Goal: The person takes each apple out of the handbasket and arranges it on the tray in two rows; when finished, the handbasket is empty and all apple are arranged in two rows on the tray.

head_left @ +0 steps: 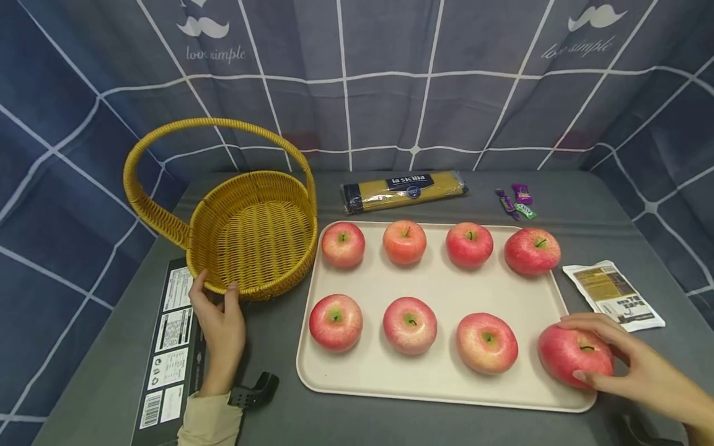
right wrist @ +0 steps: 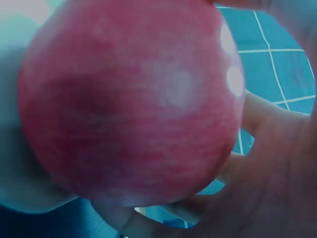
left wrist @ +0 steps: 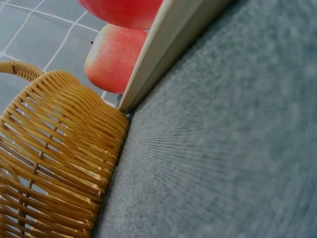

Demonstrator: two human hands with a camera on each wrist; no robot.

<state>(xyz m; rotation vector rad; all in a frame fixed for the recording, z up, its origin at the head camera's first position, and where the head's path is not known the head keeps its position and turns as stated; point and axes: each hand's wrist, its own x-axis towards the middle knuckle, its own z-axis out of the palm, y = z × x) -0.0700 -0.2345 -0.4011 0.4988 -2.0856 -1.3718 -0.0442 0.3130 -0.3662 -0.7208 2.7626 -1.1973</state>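
Note:
A yellow wicker basket (head_left: 262, 229) with a tall hoop handle stands at the left with nothing inside. My left hand (head_left: 220, 328) holds its near rim, fingertips at the edge. In the left wrist view the basket's woven side (left wrist: 54, 158) fills the left, close beside the tray's edge. At the near right corner of the beige tray (head_left: 385, 387), my right hand (head_left: 625, 356) grips a red apple (head_left: 566, 353), thumb on the near side and fingers over the far side. The right wrist view shows this apple (right wrist: 133, 104) up close, fingers wrapped around it.
Several other apples (head_left: 409, 325) sit in two rows on the tray. Behind it lie a pasta packet (head_left: 413, 192) and small wrapped candies (head_left: 522, 194). A white and brown pouch (head_left: 613, 294) is to the right. A black labelled box (head_left: 173, 341) lies by my left forearm.

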